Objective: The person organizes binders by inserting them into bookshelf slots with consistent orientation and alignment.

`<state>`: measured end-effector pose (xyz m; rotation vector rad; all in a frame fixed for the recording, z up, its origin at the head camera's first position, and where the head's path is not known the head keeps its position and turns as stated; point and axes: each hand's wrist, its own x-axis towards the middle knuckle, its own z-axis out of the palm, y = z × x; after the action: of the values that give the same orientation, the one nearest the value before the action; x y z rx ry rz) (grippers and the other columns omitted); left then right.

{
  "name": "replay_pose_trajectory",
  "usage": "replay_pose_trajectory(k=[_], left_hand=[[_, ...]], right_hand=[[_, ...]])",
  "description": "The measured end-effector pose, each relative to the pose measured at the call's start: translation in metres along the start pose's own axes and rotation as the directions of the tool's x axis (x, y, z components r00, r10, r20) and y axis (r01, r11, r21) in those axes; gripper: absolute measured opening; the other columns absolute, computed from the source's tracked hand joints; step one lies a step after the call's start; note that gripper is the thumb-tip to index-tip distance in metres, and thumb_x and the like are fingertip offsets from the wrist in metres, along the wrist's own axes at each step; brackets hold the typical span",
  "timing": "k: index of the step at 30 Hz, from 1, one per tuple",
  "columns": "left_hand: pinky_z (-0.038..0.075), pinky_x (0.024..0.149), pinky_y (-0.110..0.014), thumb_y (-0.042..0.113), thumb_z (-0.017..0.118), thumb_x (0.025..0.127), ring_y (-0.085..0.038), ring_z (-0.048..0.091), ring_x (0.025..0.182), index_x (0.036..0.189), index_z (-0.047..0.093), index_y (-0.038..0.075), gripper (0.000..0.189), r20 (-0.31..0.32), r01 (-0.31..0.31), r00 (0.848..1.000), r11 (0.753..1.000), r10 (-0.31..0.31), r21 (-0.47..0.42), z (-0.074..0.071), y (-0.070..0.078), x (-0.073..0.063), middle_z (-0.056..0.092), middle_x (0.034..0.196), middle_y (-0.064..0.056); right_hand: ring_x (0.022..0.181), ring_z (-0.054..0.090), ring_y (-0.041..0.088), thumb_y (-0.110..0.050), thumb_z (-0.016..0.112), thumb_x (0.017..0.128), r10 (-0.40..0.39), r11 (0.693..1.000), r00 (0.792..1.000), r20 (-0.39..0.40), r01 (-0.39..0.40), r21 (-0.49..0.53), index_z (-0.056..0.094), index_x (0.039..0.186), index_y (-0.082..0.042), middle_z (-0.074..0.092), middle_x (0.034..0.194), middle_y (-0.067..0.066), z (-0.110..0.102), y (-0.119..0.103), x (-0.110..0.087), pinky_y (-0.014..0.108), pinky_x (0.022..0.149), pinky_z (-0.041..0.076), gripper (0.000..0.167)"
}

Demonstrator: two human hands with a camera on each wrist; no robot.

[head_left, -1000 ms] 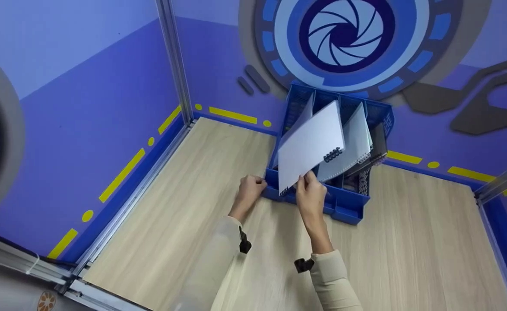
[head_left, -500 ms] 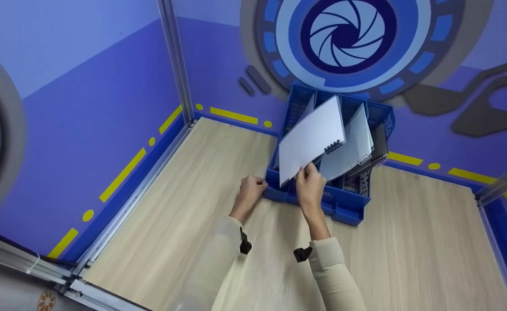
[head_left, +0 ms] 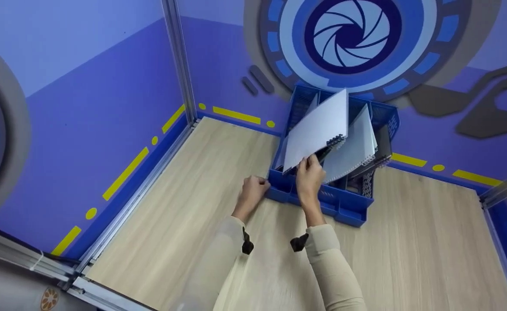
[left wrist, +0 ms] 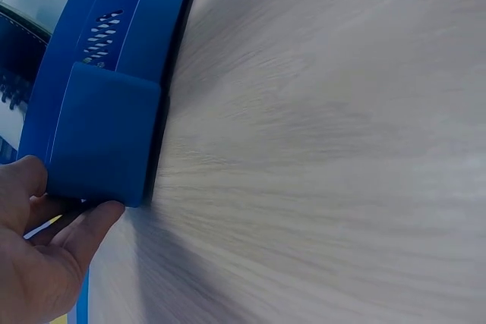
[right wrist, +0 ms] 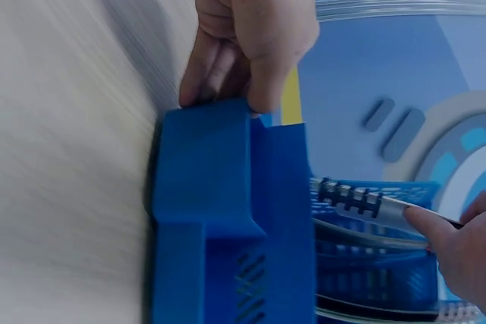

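Note:
A blue desktop file organizer with upright compartments stands on the wooden table against the back wall. My left hand holds its front left corner, thumb and fingertips on the small front tray. In my right hand, thumb and fingers pinch the lower edge of a white spiral notebook. That notebook leans slanted over the left compartments, its black coil toward me. How deep its lower end sits is hidden. To its right, pale notebooks and a dark notebook lean in other compartments.
Around the organizer lies the wooden tabletop. Blue-purple printed panels rise at the back and both sides, with metal rails at the corners. A slim sheet or notebook stands in the leftmost compartment.
My right hand and the white notebook have moved forward and up, deeper over the organizer. The left hand stays on the corner. The head view has shifted slightly.

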<state>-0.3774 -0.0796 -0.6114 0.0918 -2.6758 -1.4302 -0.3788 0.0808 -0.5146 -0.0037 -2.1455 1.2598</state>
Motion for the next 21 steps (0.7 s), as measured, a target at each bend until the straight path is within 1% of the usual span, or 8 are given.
replay_pose_trajectory(k=[3, 7, 12, 16, 19, 21], left_hand=[[0.020, 0.052, -0.028, 0.018, 0.062, 0.091, -0.008, 0.028, 0.054, 0.058, 0.039, 0.022, 0.040, 0.008, -0.016, 1.000, 1.000, 0.016, 0.002, 0.000, -0.002, 0.001, 0.032, 0.059, 0.011], [0.021, 0.051, -0.028, 0.018, 0.062, 0.091, -0.008, 0.029, 0.054, 0.057, 0.039, 0.022, 0.041, 0.009, 0.004, 1.000, 1.000, -0.004, 0.020, 0.000, -0.003, 0.001, 0.032, 0.059, 0.011], [0.019, 0.051, -0.029, 0.018, 0.063, 0.090, -0.009, 0.026, 0.052, 0.056, 0.038, 0.022, 0.042, -0.006, 0.023, 1.000, 1.000, -0.023, 0.016, 0.000, 0.000, 0.001, 0.030, 0.057, 0.011], [0.020, 0.051, -0.028, 0.018, 0.062, 0.090, -0.008, 0.027, 0.051, 0.056, 0.039, 0.022, 0.041, 0.000, 0.014, 1.000, 1.000, -0.014, 0.015, 0.002, 0.003, 0.002, 0.031, 0.055, 0.012], [0.020, 0.051, -0.028, 0.017, 0.062, 0.090, -0.008, 0.028, 0.050, 0.056, 0.039, 0.021, 0.042, 0.002, 0.028, 1.000, 0.999, -0.028, 0.026, 0.002, 0.002, 0.002, 0.032, 0.054, 0.012], [0.021, 0.051, -0.028, 0.017, 0.064, 0.090, -0.008, 0.029, 0.050, 0.055, 0.040, 0.021, 0.042, -0.007, 0.042, 0.999, 0.998, -0.042, 0.036, 0.002, 0.001, 0.002, 0.034, 0.053, 0.012]], right_hand=[[0.062, 0.067, 0.029, 0.000, 0.056, 0.099, 0.017, 0.999, 1.000, -0.024, -0.017, 0.032, 0.053, 0.074, -0.002, 0.069, 0.071, 0.016, 0.009, 0.003, 0.001, 0.028, 0.055, 0.042, 0.026], [0.064, 0.068, 0.029, 0.000, 0.056, 0.099, 0.051, 0.997, 0.998, -0.039, -0.049, 0.053, 0.052, 0.074, -0.002, 0.069, 0.071, 0.016, 0.022, 0.004, 0.002, 0.029, 0.056, 0.045, 0.026], [0.065, 0.066, 0.030, 0.000, 0.056, 0.099, 0.071, 0.997, 0.997, -0.011, -0.070, 0.044, 0.055, 0.077, -0.001, 0.068, 0.072, 0.016, 0.037, 0.008, 0.001, 0.036, 0.058, 0.048, 0.022], [0.061, 0.057, 0.030, 0.000, 0.055, 0.100, 0.057, 0.998, 0.998, 0.024, -0.058, 0.025, 0.053, 0.077, 0.000, 0.060, 0.068, 0.016, 0.046, 0.017, -0.002, 0.039, 0.057, 0.042, 0.023], [0.059, 0.051, 0.029, 0.001, 0.055, 0.100, 0.044, 0.999, 0.997, 0.056, -0.044, 0.004, 0.049, 0.075, -0.001, 0.053, 0.065, 0.013, 0.051, 0.023, -0.004, 0.039, 0.056, 0.039, 0.025], [0.058, 0.050, 0.029, 0.002, 0.056, 0.099, 0.030, 1.000, 0.997, 0.069, -0.029, -0.004, 0.049, 0.075, -0.001, 0.051, 0.064, 0.012, 0.053, 0.025, -0.004, 0.039, 0.056, 0.039, 0.025]])
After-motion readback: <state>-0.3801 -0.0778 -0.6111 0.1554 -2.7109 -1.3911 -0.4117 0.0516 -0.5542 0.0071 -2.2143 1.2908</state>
